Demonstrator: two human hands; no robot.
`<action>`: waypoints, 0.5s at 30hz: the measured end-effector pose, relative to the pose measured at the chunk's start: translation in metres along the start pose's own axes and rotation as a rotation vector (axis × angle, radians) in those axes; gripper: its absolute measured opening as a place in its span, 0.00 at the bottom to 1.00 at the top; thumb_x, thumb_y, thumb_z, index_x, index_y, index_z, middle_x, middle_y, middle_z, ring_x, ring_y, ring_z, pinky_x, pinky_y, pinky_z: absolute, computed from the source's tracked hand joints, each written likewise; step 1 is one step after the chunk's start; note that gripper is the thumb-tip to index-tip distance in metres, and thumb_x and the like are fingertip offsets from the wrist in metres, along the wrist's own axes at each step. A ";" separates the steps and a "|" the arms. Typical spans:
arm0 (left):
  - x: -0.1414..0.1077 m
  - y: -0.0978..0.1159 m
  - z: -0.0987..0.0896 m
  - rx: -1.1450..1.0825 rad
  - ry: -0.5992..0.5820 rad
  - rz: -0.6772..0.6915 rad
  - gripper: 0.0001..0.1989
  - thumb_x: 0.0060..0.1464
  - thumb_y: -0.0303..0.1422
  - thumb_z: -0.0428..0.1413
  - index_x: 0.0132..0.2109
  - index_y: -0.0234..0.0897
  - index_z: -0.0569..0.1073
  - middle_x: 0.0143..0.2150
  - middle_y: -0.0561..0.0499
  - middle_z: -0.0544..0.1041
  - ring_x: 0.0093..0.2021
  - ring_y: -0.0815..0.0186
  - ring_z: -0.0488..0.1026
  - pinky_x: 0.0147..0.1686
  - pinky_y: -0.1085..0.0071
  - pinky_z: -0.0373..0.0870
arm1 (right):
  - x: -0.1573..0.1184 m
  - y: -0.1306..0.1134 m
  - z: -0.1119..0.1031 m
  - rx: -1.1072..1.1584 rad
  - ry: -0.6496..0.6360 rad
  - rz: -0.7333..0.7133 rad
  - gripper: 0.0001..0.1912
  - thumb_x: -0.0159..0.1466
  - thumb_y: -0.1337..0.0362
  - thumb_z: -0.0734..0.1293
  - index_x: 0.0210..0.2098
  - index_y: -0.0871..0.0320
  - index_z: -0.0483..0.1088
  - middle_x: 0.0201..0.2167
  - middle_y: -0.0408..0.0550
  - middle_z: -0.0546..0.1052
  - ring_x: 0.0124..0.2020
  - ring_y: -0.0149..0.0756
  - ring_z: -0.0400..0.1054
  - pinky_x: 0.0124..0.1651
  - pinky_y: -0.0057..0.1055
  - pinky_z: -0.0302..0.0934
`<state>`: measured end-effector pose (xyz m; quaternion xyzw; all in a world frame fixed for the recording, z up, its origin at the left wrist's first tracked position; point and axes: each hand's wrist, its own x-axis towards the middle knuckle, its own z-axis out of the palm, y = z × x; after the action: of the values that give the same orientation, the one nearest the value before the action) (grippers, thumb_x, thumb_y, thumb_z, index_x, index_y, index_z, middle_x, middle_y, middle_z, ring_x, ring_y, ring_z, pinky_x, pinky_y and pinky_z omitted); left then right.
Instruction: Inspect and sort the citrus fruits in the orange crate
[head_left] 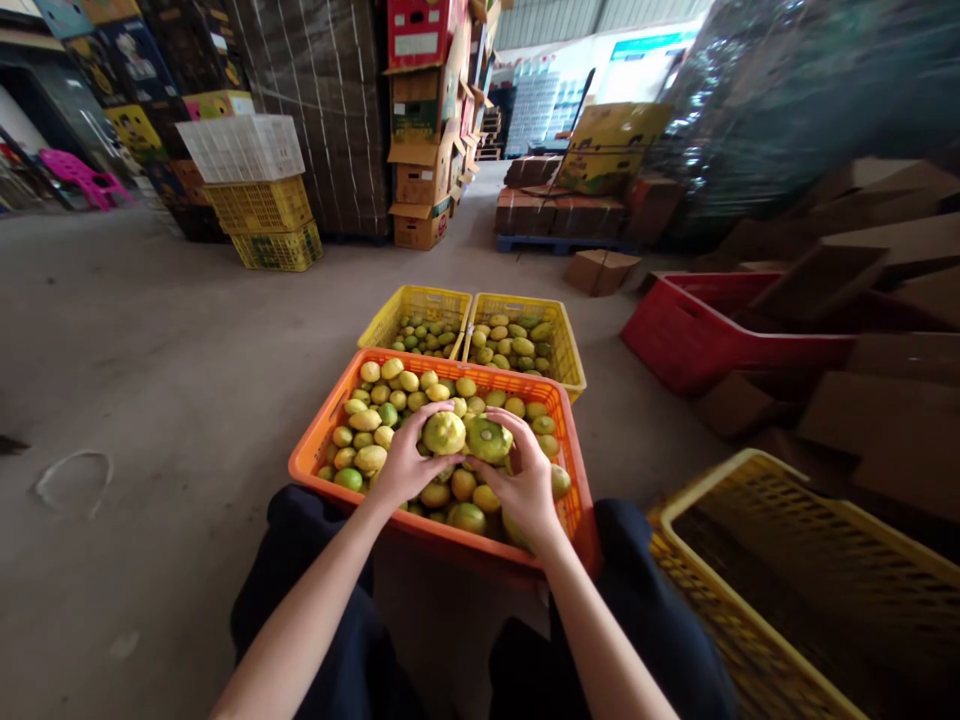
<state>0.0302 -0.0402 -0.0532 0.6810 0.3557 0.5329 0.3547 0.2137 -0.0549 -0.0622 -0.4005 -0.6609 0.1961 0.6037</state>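
Above the orange crate, my left hand is closed around a yellow-green lemon. Beside it, a greener lemon with its stem end facing me sits in the curled fingers of my right hand. The two fruits are close together, almost touching. Below them the orange crate holds many loose lemons, mostly yellow, a few green or orange-tinged. My hands and forearms hide part of the fruit in the crate.
Two yellow crates with more fruit stand just beyond. A larger yellow crate is at my right, with a red crate and cardboard boxes behind it. Stacked crates, cartons and a loaded blue pallet stand farther back.
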 end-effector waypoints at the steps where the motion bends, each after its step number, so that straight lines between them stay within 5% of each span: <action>1: 0.000 -0.001 0.000 -0.013 -0.003 -0.002 0.26 0.51 0.33 0.68 0.56 0.41 0.71 0.61 0.42 0.75 0.62 0.54 0.71 0.64 0.57 0.64 | -0.001 0.000 0.001 -0.011 0.000 -0.009 0.26 0.56 0.67 0.75 0.54 0.49 0.72 0.54 0.51 0.76 0.56 0.47 0.70 0.60 0.46 0.65; 15: 0.001 -0.005 0.001 0.019 0.000 0.044 0.27 0.52 0.35 0.68 0.58 0.43 0.72 0.61 0.43 0.75 0.62 0.54 0.71 0.64 0.56 0.64 | -0.006 0.003 0.006 0.035 0.036 0.085 0.28 0.56 0.66 0.75 0.56 0.49 0.69 0.55 0.51 0.75 0.58 0.48 0.69 0.61 0.48 0.63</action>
<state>0.0312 -0.0373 -0.0573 0.6919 0.3459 0.5372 0.3362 0.2088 -0.0563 -0.0697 -0.4208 -0.6290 0.2259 0.6134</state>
